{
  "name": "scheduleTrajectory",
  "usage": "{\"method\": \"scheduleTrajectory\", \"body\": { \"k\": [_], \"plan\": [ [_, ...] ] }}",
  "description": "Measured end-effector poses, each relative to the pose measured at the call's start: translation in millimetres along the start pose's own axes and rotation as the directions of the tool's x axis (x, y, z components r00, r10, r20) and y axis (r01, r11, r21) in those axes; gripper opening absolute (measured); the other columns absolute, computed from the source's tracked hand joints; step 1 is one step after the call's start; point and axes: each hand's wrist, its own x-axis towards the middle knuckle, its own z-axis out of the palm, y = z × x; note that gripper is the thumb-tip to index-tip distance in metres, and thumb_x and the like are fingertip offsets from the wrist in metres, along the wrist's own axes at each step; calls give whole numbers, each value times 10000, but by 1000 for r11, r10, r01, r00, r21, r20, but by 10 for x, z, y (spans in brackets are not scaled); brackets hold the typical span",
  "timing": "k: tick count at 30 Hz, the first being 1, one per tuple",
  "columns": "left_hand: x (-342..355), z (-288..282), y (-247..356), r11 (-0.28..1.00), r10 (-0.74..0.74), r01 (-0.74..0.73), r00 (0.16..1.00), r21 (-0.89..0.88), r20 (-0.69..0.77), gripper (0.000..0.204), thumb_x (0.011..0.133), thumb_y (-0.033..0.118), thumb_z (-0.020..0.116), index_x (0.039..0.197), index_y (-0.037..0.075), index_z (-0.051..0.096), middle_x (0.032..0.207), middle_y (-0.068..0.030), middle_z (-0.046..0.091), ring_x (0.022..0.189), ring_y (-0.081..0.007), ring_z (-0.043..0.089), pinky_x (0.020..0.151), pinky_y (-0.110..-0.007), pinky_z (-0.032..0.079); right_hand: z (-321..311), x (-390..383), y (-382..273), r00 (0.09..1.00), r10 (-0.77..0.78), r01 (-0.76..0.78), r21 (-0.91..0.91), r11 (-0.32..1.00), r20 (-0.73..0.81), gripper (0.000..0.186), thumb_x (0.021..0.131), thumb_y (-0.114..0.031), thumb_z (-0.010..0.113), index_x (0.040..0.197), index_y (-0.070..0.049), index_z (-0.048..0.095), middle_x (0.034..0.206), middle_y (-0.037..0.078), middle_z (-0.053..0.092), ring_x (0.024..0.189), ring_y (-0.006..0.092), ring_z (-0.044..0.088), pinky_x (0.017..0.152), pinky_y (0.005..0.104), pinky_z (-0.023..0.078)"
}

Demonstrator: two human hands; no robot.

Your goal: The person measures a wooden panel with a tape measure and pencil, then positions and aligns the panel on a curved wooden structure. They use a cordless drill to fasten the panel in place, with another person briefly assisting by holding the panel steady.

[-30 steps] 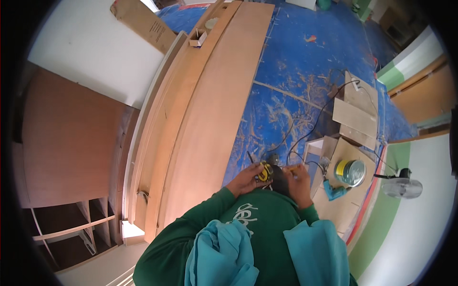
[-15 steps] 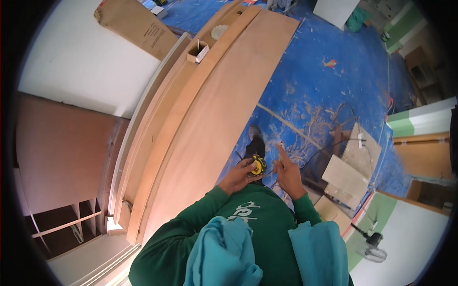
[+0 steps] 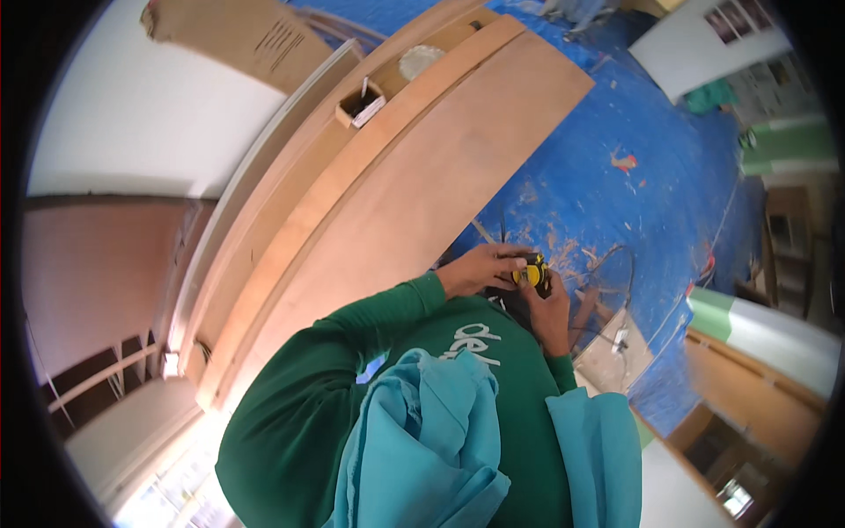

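Observation:
My left hand (image 3: 480, 269) and my right hand (image 3: 547, 301) are together at waist height, both gripping a yellow and black tape measure (image 3: 530, 273). My left fingers wrap over its left side, and my right thumb and fingers close round its lower right. Whether the right hand still holds anything thinner is hidden. Just to the left and beyond lies a long, pale wooden panel (image 3: 475, 141), beside stacked narrow boards (image 3: 308, 211). Green sleeves and a turquoise cloth (image 3: 414, 440) hang below the hands.
A small box (image 3: 359, 106) and a round pale disc (image 3: 421, 62) sit on the boards. A cardboard piece (image 3: 224, 40) leans at the upper left. Blue sheeting (image 3: 634, 202) with debris covers the floor. Loose boards (image 3: 616, 348), cables, and a white panel (image 3: 704, 40) are at the right.
The view has swung toward the right. My hands moved up and right, and my right hand, earlier raised with a thin thing in it, has joined my left on the tape measure.

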Motion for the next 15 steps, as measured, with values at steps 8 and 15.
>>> {"method": "scheduleTrajectory", "body": {
  "k": [8,15],
  "plan": [
    [298,-786,-5,984,178,-142,731,109,-659,634,1028,258,709,1592,93,474,1235,-180,661,908,-230,704,815,-347,617,-142,1974,238,894,-119,183,-109,977,432,465,891,-235,830,1209,49,646,963,158,761,857,215,721,769,380,563],
    [309,-682,-1933,901,-147,-411,12,-139,-989,455,1007,262,691,1379,3,644,992,-96,725,831,-174,695,682,-315,545,736,3851,-811,555,-412,705,-145,695,723,493,864,-278,817,1211,26,643,986,276,738,912,458,725,777,503,572]
  ]
}}
